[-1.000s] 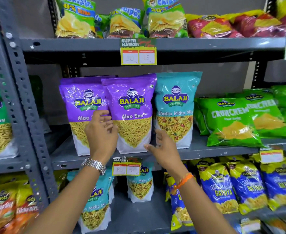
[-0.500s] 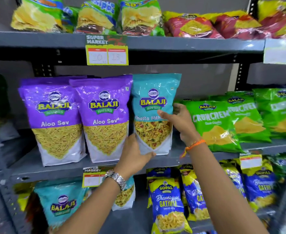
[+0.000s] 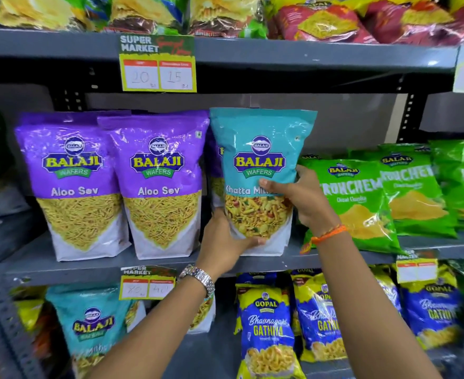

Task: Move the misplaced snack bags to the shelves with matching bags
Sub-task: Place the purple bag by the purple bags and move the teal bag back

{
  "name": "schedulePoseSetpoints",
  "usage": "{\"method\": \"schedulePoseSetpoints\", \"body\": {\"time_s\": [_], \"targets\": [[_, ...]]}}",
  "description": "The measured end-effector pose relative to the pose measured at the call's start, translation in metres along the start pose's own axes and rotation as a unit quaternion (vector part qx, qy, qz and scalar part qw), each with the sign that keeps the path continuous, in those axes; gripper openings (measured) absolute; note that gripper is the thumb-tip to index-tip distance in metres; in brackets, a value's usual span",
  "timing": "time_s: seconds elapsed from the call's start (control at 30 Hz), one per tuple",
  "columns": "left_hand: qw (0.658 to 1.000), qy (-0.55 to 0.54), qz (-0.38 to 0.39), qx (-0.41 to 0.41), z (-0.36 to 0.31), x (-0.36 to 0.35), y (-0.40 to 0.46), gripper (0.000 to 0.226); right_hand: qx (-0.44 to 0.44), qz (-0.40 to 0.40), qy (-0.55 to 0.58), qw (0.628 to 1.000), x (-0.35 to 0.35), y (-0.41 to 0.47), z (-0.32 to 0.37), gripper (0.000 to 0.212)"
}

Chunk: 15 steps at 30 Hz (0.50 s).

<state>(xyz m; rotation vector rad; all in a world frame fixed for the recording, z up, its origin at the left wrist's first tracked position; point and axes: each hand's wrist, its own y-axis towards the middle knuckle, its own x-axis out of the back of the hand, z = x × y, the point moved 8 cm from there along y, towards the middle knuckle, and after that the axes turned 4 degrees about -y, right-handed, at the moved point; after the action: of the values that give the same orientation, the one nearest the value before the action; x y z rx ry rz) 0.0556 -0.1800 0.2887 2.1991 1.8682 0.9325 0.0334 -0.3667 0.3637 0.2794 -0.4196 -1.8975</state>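
A teal Balaji Khatta Mitha bag (image 3: 261,149) stands upright on the middle shelf (image 3: 170,266), just right of two purple Aloo Sev bags (image 3: 159,184). My left hand (image 3: 225,242) grips its lower left corner from below. My right hand (image 3: 302,198) holds its right edge, thumb across the front. Another purple bag shows partly behind the teal one. A matching teal Balaji bag (image 3: 91,324) stands on the lower shelf at the left.
Green Crunchem bags (image 3: 362,198) lean right of my right hand. Blue Gopal Gathiya bags (image 3: 269,329) fill the lower shelf at the right. Chip bags and red bags (image 3: 321,20) line the top shelf. Price tags (image 3: 157,69) hang on the shelf edges.
My hands left the purple bags and moved right. Both now grip the teal bag, left hand under its lower corner and right hand on its side. The view has come closer.
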Motion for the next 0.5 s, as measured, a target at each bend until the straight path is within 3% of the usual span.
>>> {"method": "schedulePoseSetpoints", "body": {"time_s": [0.27,0.5], "targets": [[0.998,-0.045,0.032,-0.018,-0.033,-0.004,-0.037,0.099,0.055,-0.035,-0.030,0.997,0.032,-0.059,0.040,0.052],[0.998,-0.032,0.051,0.022,-0.012,0.027,-0.132,0.083,0.021,0.024,-0.010,0.999,0.028,-0.146,0.017,0.078]]}}
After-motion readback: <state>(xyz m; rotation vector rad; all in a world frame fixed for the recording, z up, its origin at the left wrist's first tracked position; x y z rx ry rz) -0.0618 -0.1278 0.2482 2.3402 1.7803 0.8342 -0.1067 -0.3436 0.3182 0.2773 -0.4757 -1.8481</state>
